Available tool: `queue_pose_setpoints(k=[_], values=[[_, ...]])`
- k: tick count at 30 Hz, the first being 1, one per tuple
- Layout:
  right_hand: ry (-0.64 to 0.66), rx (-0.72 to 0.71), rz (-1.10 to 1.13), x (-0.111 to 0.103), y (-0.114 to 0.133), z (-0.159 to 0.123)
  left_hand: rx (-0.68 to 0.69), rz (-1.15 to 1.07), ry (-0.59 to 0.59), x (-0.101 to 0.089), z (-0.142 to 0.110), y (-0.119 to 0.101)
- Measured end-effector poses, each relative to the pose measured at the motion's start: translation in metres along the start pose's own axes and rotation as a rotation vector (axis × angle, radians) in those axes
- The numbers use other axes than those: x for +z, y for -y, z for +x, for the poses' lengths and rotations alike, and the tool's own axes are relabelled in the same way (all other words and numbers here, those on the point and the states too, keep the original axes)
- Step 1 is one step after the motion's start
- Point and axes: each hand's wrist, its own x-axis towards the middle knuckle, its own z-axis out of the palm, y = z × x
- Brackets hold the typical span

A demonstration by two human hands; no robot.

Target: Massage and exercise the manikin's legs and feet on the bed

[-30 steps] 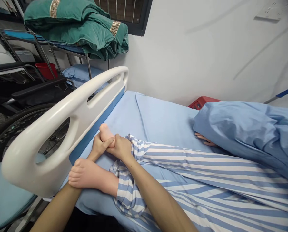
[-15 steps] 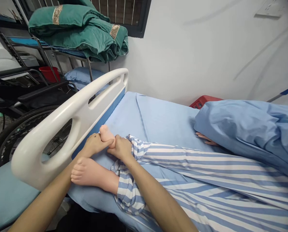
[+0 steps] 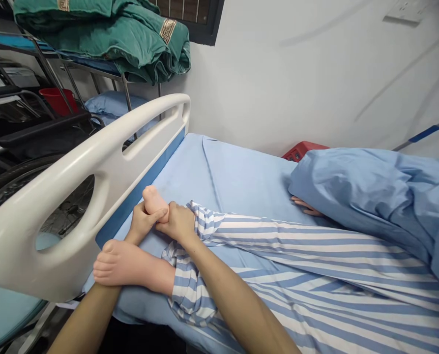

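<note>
A figure in blue-and-white striped trousers (image 3: 296, 255) lies on a hospital bed with a light blue sheet (image 3: 234, 172). Its far foot (image 3: 153, 197) is raised near the white footboard (image 3: 86, 167). My left hand (image 3: 142, 222) wraps around that foot from the left, fingers closed on it. My right hand (image 3: 178, 222) grips the same foot at the ankle, by the trouser cuff. The near foot (image 3: 125, 265) rests on the mattress, lying over my left forearm.
A light blue blanket (image 3: 374, 196) covers the figure's upper part; a hand (image 3: 306, 207) peeks out under it. A wheelchair (image 3: 27, 147) stands beyond the footboard. Folded green quilts (image 3: 104, 34) lie on a metal rack. A red object (image 3: 302, 150) sits against the wall.
Both hands keep their hold on the far foot. The view has shifted slightly, so the footboard now looks closer and lower-left.
</note>
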Motion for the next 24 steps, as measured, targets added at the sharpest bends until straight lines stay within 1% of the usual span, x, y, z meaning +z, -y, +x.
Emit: queue_pose_setpoints(k=[4, 6, 8, 10, 13, 15, 17, 18, 22, 24], values=[[0.01, 0.023, 0.006, -0.003, 0.002, -0.001, -0.086, 0.067, 0.086, -0.009, -0.003, -0.007], [0.016, 0.018, 0.0, -0.004, 0.002, -0.002, -0.092, 0.207, 0.153, -0.018, -0.002, -0.014], [0.018, 0.012, -0.005, -0.004, 0.002, -0.002, -0.049, 0.414, 0.214, -0.027, 0.002, -0.022], [0.02, 0.007, -0.002, -0.004, 0.002, -0.003, 0.023, 0.6, 0.247, -0.035, 0.008, -0.028], [0.022, 0.01, 0.008, -0.003, 0.002, -0.003, 0.076, 0.74, 0.266, -0.04, 0.014, -0.031], [0.019, 0.016, 0.008, -0.003, 0.002, -0.002, 0.055, 0.707, 0.271, -0.038, 0.014, -0.03], [0.019, 0.018, 0.002, -0.003, 0.002, -0.002, 0.027, 0.568, 0.249, -0.032, 0.011, -0.026], [0.022, 0.019, -0.001, -0.002, 0.002, -0.002, 0.025, 0.475, 0.213, -0.028, 0.009, -0.023], [0.034, 0.012, -0.004, -0.001, 0.001, -0.002, 0.069, 0.106, 0.001, -0.01, 0.003, -0.009], [0.033, 0.011, -0.005, -0.001, 0.001, -0.002, 0.075, 0.011, -0.035, -0.004, 0.002, -0.002]])
